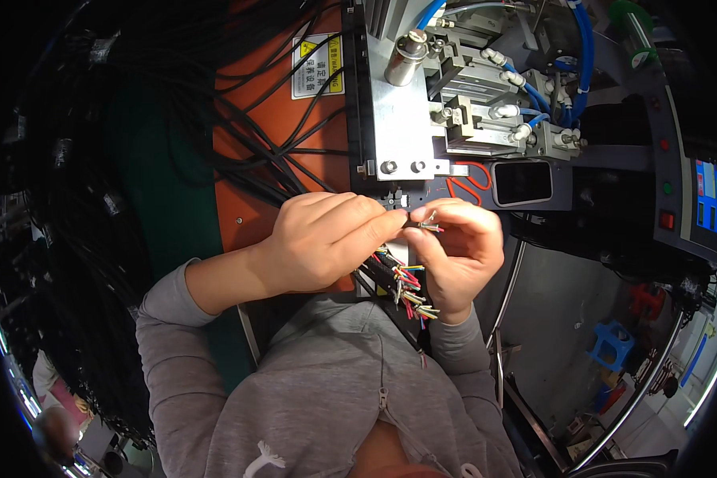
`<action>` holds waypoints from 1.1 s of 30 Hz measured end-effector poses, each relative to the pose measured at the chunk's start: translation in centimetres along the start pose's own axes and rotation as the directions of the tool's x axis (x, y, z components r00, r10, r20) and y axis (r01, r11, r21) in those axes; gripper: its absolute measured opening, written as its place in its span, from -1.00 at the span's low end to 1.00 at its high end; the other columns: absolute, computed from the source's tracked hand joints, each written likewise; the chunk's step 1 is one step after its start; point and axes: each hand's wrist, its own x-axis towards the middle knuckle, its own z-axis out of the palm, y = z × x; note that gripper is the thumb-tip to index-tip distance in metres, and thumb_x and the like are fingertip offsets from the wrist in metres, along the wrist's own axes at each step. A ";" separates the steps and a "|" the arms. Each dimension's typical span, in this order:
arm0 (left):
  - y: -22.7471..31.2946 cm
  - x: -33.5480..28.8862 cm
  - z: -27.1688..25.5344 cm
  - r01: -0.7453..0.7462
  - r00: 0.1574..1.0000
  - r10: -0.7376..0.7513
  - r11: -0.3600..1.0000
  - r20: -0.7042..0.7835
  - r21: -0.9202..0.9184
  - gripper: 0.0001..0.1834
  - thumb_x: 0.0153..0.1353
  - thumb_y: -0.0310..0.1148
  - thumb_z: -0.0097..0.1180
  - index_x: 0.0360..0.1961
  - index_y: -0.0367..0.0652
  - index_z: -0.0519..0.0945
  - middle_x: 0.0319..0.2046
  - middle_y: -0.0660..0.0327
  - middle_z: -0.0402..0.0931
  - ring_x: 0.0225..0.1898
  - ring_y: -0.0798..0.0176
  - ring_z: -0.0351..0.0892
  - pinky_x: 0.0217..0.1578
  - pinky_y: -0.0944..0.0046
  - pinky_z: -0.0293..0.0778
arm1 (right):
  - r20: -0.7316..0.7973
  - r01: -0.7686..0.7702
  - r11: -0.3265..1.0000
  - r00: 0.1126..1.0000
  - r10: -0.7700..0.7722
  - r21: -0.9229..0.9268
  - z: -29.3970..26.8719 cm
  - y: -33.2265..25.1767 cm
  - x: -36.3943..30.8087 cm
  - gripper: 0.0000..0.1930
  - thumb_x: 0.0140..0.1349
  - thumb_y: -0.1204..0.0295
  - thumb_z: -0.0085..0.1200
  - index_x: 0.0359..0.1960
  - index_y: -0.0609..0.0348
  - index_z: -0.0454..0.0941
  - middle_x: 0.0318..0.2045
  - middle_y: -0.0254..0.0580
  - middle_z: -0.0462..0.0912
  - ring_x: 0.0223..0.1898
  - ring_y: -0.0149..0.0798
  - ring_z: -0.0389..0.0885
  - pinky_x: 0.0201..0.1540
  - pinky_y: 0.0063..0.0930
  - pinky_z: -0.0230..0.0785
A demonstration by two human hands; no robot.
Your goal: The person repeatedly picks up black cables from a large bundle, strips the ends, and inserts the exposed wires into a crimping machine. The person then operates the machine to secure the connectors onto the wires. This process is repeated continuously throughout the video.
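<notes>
Both hands are drawn narrow on one black cable (409, 223): I see the left hand (327, 239) pinching it and the right hand (462, 247) with thumb and forefinger closed by its stripped wires (432, 228). That cable is held up just in front of a metal machine (394, 111) with blue hoses (585, 64). Biggest in my view, a mass of black cables (235, 147) fills the left, partly over a green surface (159, 151) and an orange-brown worktop (251, 219). On my right, grey floor (546, 299) shows below a dark control panel (668, 155); a blue stool (611, 344) stands there. Smaller: a phone (523, 183) lying right of the machine, a yellow-and-white label (319, 65) on the worktop, a red loop (472, 191) beside the phone, and coloured wire ends (410, 287) bunched below the hands.
</notes>
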 end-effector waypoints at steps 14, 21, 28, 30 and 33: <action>0.8 0.4 0.1 0.055 0.995 -0.068 0.985 0.074 0.166 -0.75 -0.11 -0.47 0.23 -0.32 -0.29 0.59 -0.60 0.25 0.38 -0.61 0.32 0.45 -0.69 0.35 0.32 | 0.163 0.295 0.768 0.955 -0.246 -0.568 -0.8 0.1 0.7 -0.83 -0.14 0.61 0.35 -0.51 0.24 0.57 -0.50 -0.20 0.60 -0.44 -0.24 0.54 -0.34 -0.43 0.39; 0.4 -0.3 0.9 -0.024 1.000 0.019 0.979 0.025 0.201 -0.65 -0.14 -0.49 0.20 -0.21 -0.21 0.63 -0.62 0.34 0.34 -0.62 0.41 0.37 -0.68 0.42 0.28 | 0.251 -0.357 0.910 0.880 0.403 -0.210 -4.1 -0.2 1.3 -0.92 0.11 0.56 0.19 -0.46 0.29 0.54 -0.45 -0.27 0.56 -0.39 -0.48 0.47 -0.31 -0.57 0.32; 0.9 -0.4 1.6 0.018 0.984 -0.080 0.934 0.161 0.358 -0.64 -0.08 -0.43 0.13 -0.17 -0.08 0.65 -0.57 0.39 0.31 -0.60 0.46 0.30 -0.67 0.47 0.25 | 0.206 0.098 0.766 0.978 0.045 -0.636 -2.4 1.7 1.1 -0.96 0.03 0.61 0.15 -0.47 0.27 0.53 -0.49 -0.12 0.57 -0.47 -0.14 0.50 -0.37 -0.39 0.34; 1.1 -0.3 1.6 0.013 0.978 -0.095 0.915 0.184 0.403 -0.70 -0.10 -0.40 0.14 -0.25 -0.14 0.63 -0.52 0.38 0.35 -0.56 0.45 0.33 -0.65 0.49 0.30 | 0.220 0.114 0.714 0.974 0.058 -0.691 -2.2 1.7 1.0 -0.94 0.03 0.60 0.14 -0.52 0.25 0.49 -0.56 -0.16 0.51 -0.49 -0.14 0.45 -0.41 -0.35 0.29; 1.4 -0.1 1.5 0.027 0.971 -0.126 0.902 0.202 0.431 -0.73 -0.11 -0.38 0.14 -0.30 -0.18 0.62 -0.49 0.38 0.37 -0.54 0.44 0.35 -0.63 0.50 0.33 | 0.238 0.164 0.710 0.971 0.006 -0.685 -2.2 2.0 0.7 -0.93 0.01 0.60 0.13 -0.53 0.24 0.48 -0.59 -0.17 0.48 -0.51 -0.15 0.42 -0.42 -0.35 0.28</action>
